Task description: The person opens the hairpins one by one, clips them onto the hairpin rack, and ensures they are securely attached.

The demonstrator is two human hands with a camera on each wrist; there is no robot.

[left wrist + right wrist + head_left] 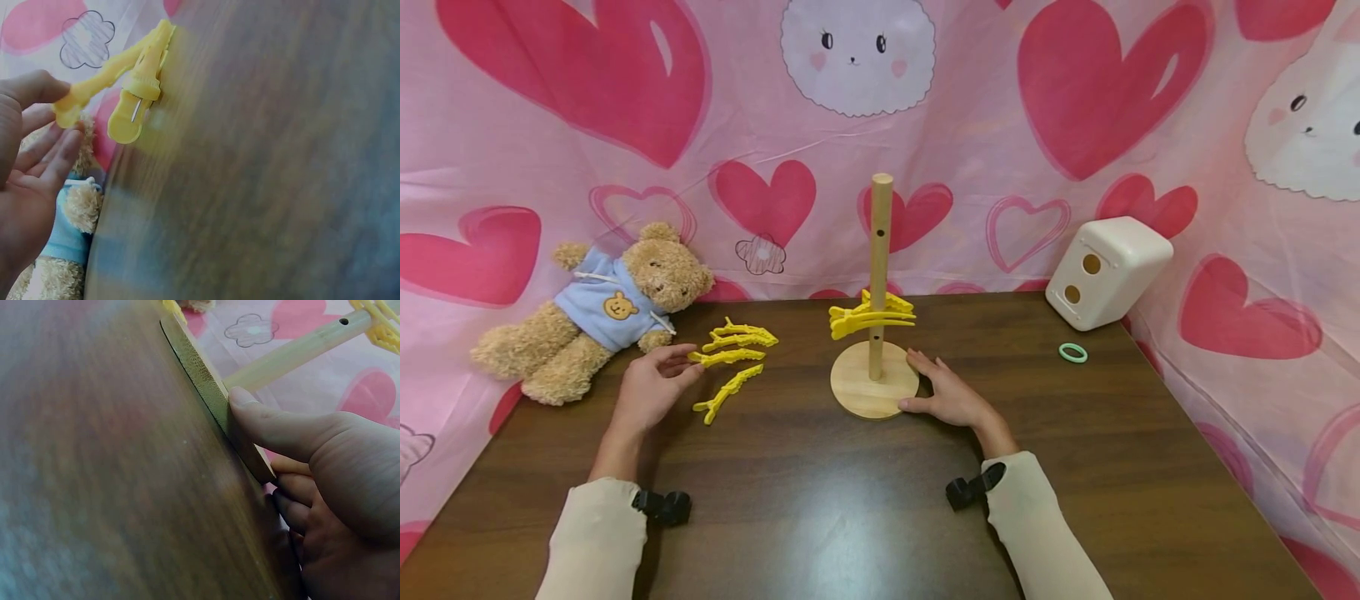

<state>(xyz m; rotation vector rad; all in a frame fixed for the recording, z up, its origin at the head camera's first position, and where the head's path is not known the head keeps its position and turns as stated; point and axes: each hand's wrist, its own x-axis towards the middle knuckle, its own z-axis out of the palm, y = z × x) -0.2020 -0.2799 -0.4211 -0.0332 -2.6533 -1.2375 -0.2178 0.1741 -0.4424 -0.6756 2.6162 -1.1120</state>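
My left hand (651,387) pinches the end of a yellow hair clip (94,87) between thumb and fingers. Two more yellow clips lie around it on the table: one behind (741,336), one in front (730,393). A wooden stand, with an upright pole (880,250) on a round base (874,398), is at mid-table. My right hand (955,396) holds the right edge of that base, thumb on the near side and fingers farther back. Yellow clips (872,318) sit around the pole's lower part; their exact number is hard to tell.
A teddy bear (606,300) in a blue top leans at the back left, close to my left hand. At the back right are a white box with two round holes (1108,271) and a small green ring (1072,353). A pink heart-patterned cloth (962,150) hangs behind the table.
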